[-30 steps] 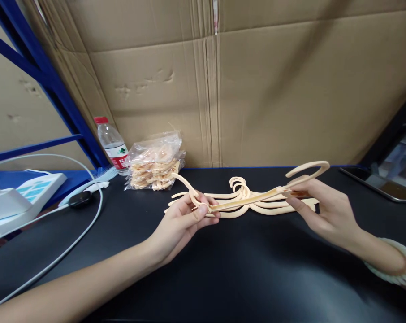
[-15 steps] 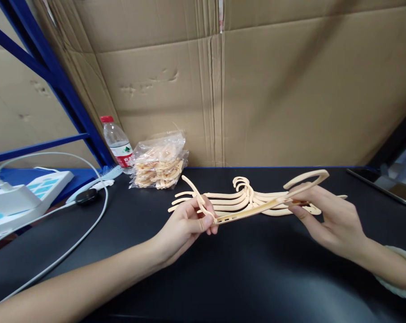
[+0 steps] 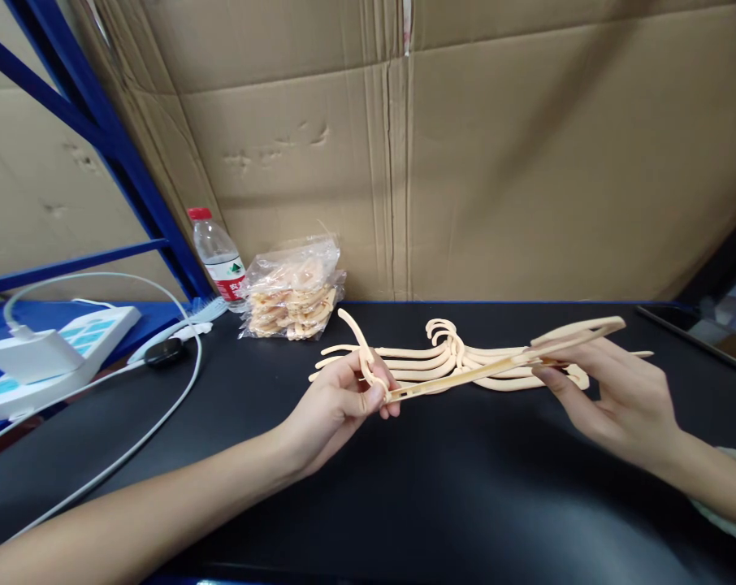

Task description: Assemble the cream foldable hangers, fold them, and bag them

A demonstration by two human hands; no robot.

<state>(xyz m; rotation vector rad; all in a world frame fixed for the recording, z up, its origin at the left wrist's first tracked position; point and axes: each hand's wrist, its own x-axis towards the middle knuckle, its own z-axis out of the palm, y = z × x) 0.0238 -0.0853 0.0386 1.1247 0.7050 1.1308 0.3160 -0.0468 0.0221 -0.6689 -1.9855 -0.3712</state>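
Note:
Between my two hands I hold a beige plastic clothes hanger [image 3: 459, 379] above the black table, its thin bar slanting up to the right. My left hand [image 3: 349, 394] pinches its left end, where a curved arm sticks up past the fingers. My right hand [image 3: 617, 390] grips the other end between thumb and fingers, and a long curved piece rises over the knuckles. Behind the held one, several more beige hangers [image 3: 417, 353] lie stacked flat with their hooks toward the back; my hands and the held hanger partly cover them.
Clear plastic bags of beige hanger parts [image 3: 292, 296] sit at the back left beside a red-capped water bottle [image 3: 218, 256]. A white power strip [image 3: 93, 333] with looping cables is at far left. A dark flat device [image 3: 703, 337] rests at far right. Cardboard [image 3: 526, 162] stands behind.
My right hand has moved to the right with its end of the hanger. The held hanger has turned, so its bar looks narrower. My left hand keeps its pinch.

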